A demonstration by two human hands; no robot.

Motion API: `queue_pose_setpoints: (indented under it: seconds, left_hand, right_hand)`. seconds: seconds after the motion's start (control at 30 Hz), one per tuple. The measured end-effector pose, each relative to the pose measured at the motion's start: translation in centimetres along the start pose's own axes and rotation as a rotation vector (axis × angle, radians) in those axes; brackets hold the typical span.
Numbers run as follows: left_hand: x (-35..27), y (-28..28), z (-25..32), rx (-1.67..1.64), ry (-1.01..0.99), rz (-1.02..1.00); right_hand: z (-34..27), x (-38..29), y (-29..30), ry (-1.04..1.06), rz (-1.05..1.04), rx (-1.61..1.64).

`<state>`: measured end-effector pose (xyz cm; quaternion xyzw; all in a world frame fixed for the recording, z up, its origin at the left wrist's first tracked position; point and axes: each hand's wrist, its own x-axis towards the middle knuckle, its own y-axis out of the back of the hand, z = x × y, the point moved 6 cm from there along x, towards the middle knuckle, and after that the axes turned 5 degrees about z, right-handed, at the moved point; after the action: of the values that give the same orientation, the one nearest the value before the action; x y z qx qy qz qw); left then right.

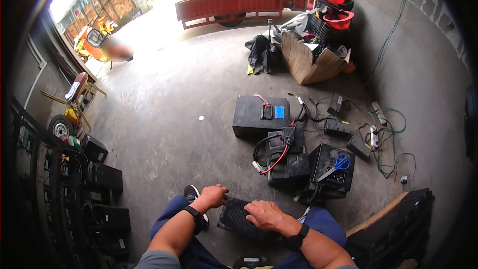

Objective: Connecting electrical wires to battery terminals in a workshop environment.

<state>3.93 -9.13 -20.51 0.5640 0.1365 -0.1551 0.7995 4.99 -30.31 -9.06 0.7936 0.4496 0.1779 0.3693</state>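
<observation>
A dark, rough-surfaced slab or case [232, 219] lies between my feet; its exact kind is unclear. My right hand [267, 215] is over its right part with bent fingers, seemingly touching the top. Beside its far left corner is my left hand [213, 196], fingers curled down and their tips partly hidden. Just beyond stand black battery cases: one with a handle and blue label [248, 119], and one with red and black cables [293, 168]. Blue-handled scissors [340, 162] rest on a third case [325, 153].
Chargers [337, 126], a power strip [374, 136] and green cable [401, 119] lie right. Black panels [396, 224] lean near my right knee. Black boxes [106, 176] line the left rack. A cardboard box [302, 59] and red cargo tricycle [231, 7] are farther off.
</observation>
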Motion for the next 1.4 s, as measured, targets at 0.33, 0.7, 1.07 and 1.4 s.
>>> queue_pose_setpoints:
  seconds: [0.33,0.7,1.07,1.4]
  left_hand:
    - [-0.1,0.1,0.1,-0.042,0.0,0.004]
    - [0.2,0.1,0.6,-0.046,-0.006,-0.087]
    - [0.0,0.8,1.1,0.008,0.01,-0.029]
    - [-0.1,0.7,0.7,-0.02,0.024,-0.062]
  right_hand:
    - [-0.3,0.0,0.7,-0.002,-0.005,-0.009]
    - [-0.6,-0.1,1.3,-0.021,0.012,-0.017]
    - [-0.7,-0.2,1.5,-0.008,0.023,-0.002]
    - [-0.9,0.0,1.5,0.004,0.038,0.015]
